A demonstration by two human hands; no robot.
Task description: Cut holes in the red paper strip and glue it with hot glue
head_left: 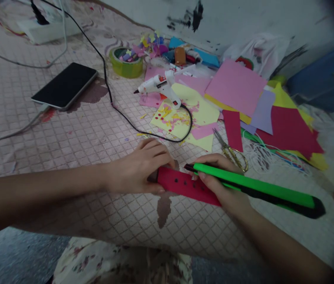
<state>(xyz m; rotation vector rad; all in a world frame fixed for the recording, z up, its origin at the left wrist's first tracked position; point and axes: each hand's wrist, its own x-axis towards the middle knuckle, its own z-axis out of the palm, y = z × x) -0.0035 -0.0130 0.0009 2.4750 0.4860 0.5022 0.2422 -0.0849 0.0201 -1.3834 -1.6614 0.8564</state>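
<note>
A red strip with several small dark dots in a row lies on the patterned cloth in front of me. My left hand is closed over its left end, where a dark piece shows between thumb and fingers. In my right hand is a green and black utility knife, its handle pointing right and its dark tip just above the strip's upper edge. The right hand also rests against the strip's right part.
Gold-handled scissors lie just beyond my right hand. Farther back are a white glue gun with a looping black cord, coloured sheets, yellow-green tape and white string. A phone lies left.
</note>
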